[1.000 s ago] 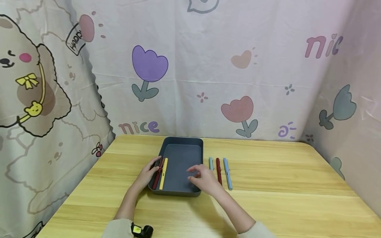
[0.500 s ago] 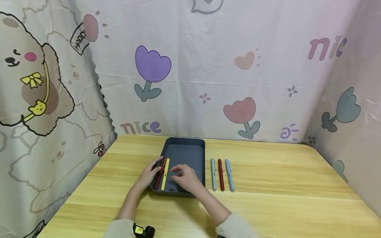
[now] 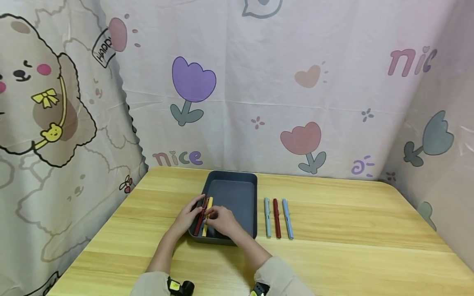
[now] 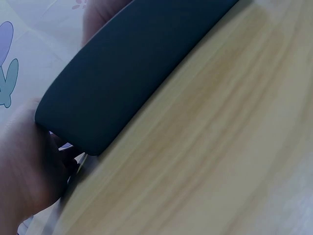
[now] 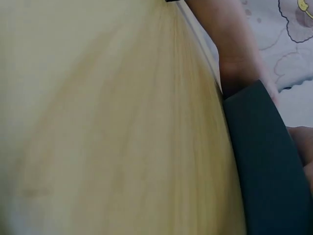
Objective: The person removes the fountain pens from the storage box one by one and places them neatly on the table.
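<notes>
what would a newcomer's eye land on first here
Probably the large purple tulip print on the pale fabric backdrop, left of centre in the head view. Next comes the dark grey rectangular tray on the pale wooden table, with the left hand at its left side and right hand over a slim yellow pen. Right of the tray lie a pale green pen, a dark red pen and a light blue pen.

matt tray (image 3: 233,189), wood-grain table (image 3: 352,218), creased cloth backdrop (image 3: 252,78)
</notes>
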